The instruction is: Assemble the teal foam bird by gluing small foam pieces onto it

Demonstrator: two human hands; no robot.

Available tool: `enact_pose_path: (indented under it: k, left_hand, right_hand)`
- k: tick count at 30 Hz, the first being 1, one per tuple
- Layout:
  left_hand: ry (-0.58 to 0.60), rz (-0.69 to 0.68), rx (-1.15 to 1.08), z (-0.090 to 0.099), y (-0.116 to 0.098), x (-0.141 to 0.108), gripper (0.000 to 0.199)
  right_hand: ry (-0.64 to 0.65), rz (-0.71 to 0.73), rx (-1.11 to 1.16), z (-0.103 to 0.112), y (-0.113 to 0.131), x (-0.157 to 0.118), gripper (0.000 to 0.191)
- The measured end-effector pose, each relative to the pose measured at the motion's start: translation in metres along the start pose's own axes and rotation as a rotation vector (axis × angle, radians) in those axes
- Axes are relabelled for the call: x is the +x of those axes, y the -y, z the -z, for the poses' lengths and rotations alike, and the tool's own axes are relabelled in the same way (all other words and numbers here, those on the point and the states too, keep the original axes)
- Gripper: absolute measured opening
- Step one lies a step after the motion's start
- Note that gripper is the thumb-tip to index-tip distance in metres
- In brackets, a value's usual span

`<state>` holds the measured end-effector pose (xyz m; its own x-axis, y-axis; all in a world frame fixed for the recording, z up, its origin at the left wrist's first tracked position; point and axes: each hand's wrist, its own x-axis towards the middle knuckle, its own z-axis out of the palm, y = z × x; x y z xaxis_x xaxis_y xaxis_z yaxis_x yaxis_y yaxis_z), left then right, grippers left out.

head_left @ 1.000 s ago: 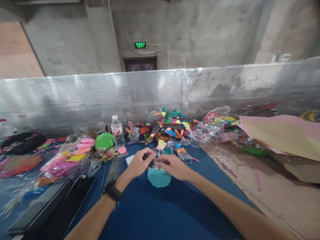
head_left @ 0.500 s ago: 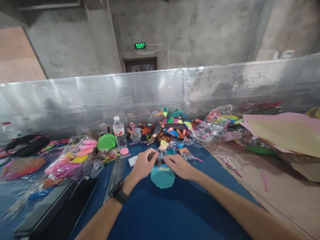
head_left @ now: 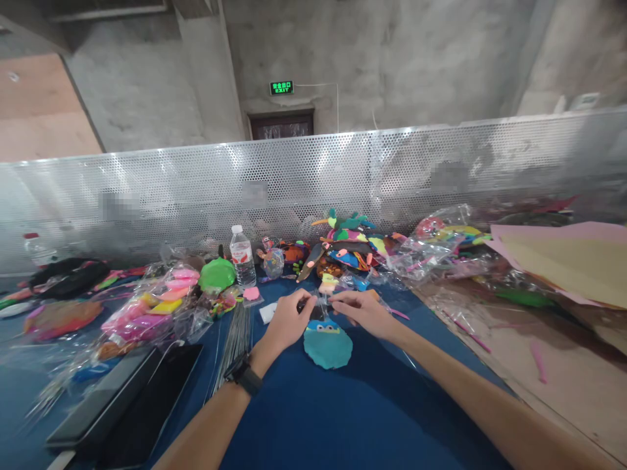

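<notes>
A flat teal clay piece (head_left: 328,347) with small eyes and a yellow strip near its top lies on the blue table (head_left: 313,418). My left hand (head_left: 290,316), with a dark watch on the wrist, is closed on a small black lump just above the piece's upper left. My right hand (head_left: 360,313) is at its upper right, fingers pinched at a bit of clear plastic (head_left: 322,303) between the hands. What the right fingertips hold is too small to make out. Behind the hands sits a small yellow piece (head_left: 328,282).
A water bottle (head_left: 242,256), a green clay disc (head_left: 217,274) and bagged pink clay (head_left: 140,320) stand left. Thin wires (head_left: 234,346) and a black phone (head_left: 151,405) lie nearer. Colourful clay figures (head_left: 343,248) pile up behind; pink and yellow sheets (head_left: 563,258) lie right.
The view has shifted slightly left, so things appear farther right. My right hand has moved a little away from the left, its fingers straighter. My left hand keeps its grip.
</notes>
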<state>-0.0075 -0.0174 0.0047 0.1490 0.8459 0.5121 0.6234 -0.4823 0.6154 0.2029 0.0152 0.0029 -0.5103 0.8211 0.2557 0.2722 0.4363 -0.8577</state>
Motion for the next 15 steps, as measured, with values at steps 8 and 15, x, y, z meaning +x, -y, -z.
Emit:
enact_pose_path:
  k: [8, 15]
  left_hand:
    - [0.034, 0.006, -0.092, 0.001, -0.011, -0.003, 0.035]
    - [0.349, 0.110, -0.304, 0.003, -0.021, -0.011, 0.041]
  right_hand:
    - [0.013, -0.028, -0.063, -0.008, 0.007, -0.005, 0.027]
    - [-0.007, -0.006, 0.075, -0.015, 0.009, -0.005, 0.025]
